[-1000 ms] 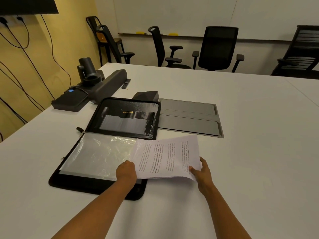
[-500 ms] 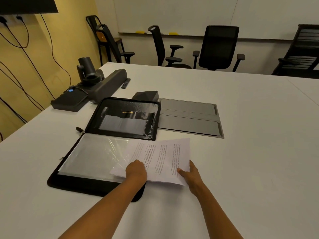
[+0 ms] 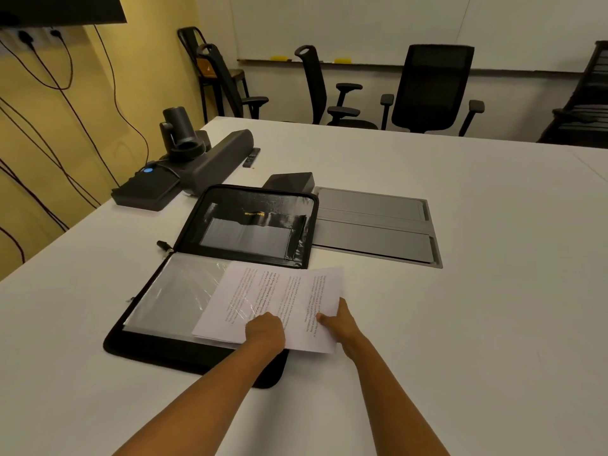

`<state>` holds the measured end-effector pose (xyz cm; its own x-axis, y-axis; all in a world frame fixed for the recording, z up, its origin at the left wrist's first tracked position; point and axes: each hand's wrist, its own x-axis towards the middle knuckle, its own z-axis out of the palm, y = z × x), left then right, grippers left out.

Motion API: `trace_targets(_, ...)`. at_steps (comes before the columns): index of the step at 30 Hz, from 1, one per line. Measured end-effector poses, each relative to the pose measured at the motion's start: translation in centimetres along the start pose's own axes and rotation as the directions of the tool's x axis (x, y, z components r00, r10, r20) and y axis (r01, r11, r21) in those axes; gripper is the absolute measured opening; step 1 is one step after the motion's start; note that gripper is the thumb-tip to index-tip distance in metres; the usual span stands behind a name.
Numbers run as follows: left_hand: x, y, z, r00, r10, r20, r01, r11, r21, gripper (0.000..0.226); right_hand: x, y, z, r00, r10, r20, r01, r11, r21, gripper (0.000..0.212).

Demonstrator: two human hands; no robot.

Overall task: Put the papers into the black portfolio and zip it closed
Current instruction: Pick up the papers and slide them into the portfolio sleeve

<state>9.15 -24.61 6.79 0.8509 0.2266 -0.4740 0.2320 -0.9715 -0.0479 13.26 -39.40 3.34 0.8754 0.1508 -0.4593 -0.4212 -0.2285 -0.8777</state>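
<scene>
Both hands (image 3: 340,324) grip papers (image 3: 279,304) half over open black portfolio (image 3: 184,350).

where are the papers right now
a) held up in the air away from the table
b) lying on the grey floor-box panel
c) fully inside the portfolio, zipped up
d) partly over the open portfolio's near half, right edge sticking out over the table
d: the papers overlap the clear sleeve of the open black portfolio, while their right part overhangs the white table, with the left hand and right hand on them.
</scene>
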Motion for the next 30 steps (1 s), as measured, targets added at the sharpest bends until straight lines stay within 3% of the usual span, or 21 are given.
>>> trace_targets(6, 1.4, -1.7, 0.0, 0.994, 0.03, 0.103, -0.011, 0.983, -0.183, 0.028, 0.5, 0.7, -0.1, 0.984, 0.014, -0.176, -0.018, 1.0, -0.022, 0.053)
trace_targets(8, 2.3, -2.7, -0.2, 1.0, 0.015, 0.02, -0.008, 0.954, -0.301, 0.025, 0.6, 0.6, 0.1, 0.981, -0.003, -0.192, -0.006, 0.999, -0.048, 0.053)
trace_targets(12, 4.3, -5.5, -0.1, 0.96, -0.048, -0.276, -0.07, 0.914, -0.399, 0.028, 1.1, 0.1, 0.7, 0.975, -0.034, -0.219, 0.024, 0.999, -0.046, 0.053)
trace_targets(14, 5.4, -7.3, 0.2, 0.948, -0.015, -0.318, -0.1, 0.934, -0.342, 0.041, 1.4, -0.1, 0.9, 0.972, -0.038, -0.232, 0.03, 0.999, -0.038, 0.052)
trace_targets(18, 7.2, -10.6, 1.1, 0.987, -0.001, -0.161, -0.03, 0.982, -0.186, 0.06, 1.9, 0.0, 0.8, 0.973, -0.004, -0.231, 0.003, 1.0, -0.002, 0.055)
trace_targets(21, 7.9, -11.6, 2.0, 0.993, 0.056, -0.102, -0.073, 0.983, -0.168, 0.061, 1.9, 0.1, 0.8, 0.974, -0.011, -0.228, 0.012, 1.0, 0.002, 0.056)
trace_targets(30, 7.7, -11.1, 2.9, 0.98, 0.041, -0.194, -0.08, 0.977, -0.199, 0.062, 1.7, -0.5, 4.2, 0.982, -0.042, -0.184, 0.035, 0.999, -0.041, 0.058)
